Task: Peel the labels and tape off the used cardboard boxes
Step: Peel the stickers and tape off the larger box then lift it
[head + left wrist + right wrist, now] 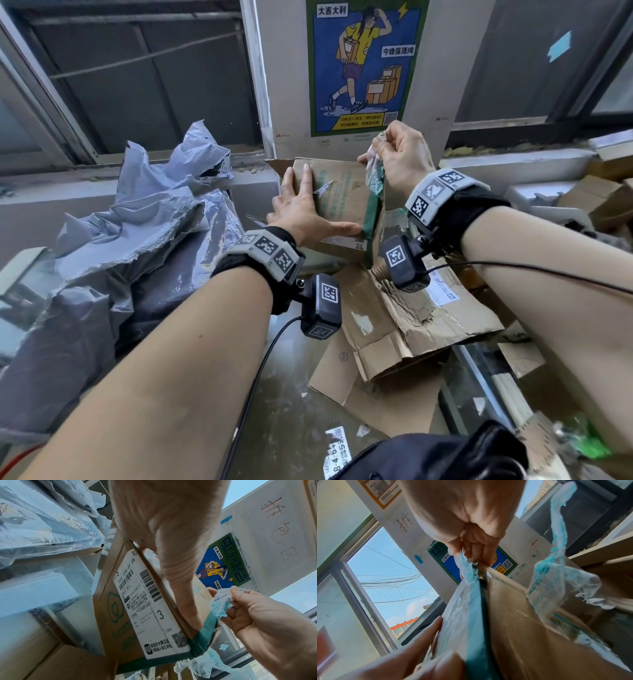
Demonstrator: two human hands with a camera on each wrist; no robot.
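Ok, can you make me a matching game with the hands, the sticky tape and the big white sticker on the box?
Things:
1. left hand
2. right hand
3. clear green-printed tape strip
4. white barcode shipping label

States:
A. still stuck on the brown cardboard box
B. pinching something
C. partly peeled, lifted off the box edge
D. spread flat, pressing the box

Pairs: 1-D, 2-B, 3-C, 4-A
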